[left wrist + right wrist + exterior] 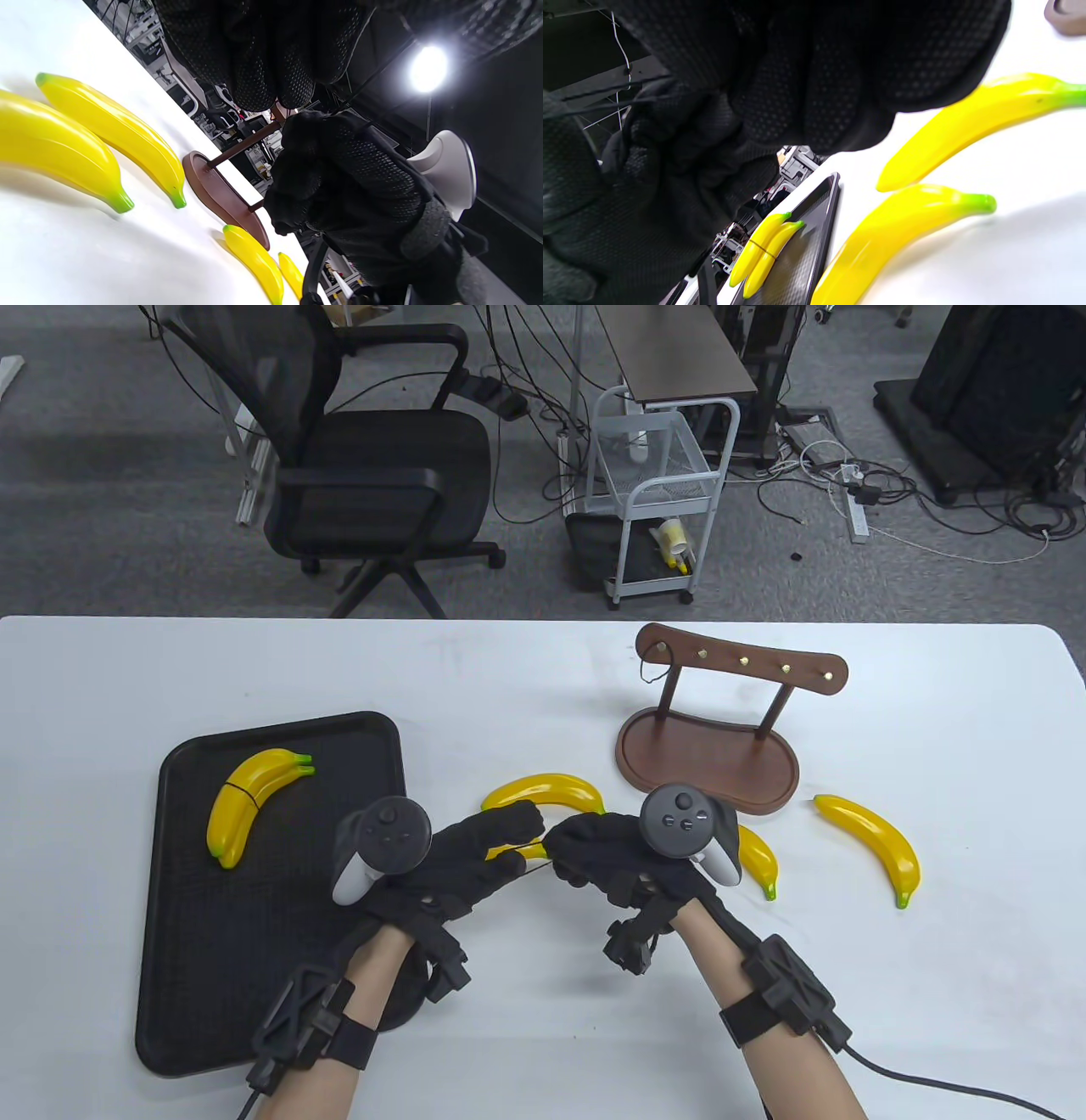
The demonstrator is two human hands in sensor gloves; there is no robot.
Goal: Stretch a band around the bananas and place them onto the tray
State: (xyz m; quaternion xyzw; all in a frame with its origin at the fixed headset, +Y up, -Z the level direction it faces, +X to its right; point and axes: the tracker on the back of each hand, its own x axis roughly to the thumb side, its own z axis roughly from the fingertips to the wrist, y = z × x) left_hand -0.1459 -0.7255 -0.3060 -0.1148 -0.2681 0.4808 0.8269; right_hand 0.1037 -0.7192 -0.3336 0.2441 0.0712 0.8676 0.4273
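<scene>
Both gloved hands hover over two loose yellow bananas mid-table: one banana shows fully, the other is mostly hidden under the fingers. My left hand and right hand face each other with curled fingers. A thin black band runs taut between them, pinched by each hand. In the right wrist view the two bananas lie below my fingers. A banded pair of bananas lies on the black tray at the left.
A wooden hook rack stands behind my right hand, with a spare band on its left hook. Two more bananas lie to its right front. Beyond the table's far edge are an office chair and a white cart.
</scene>
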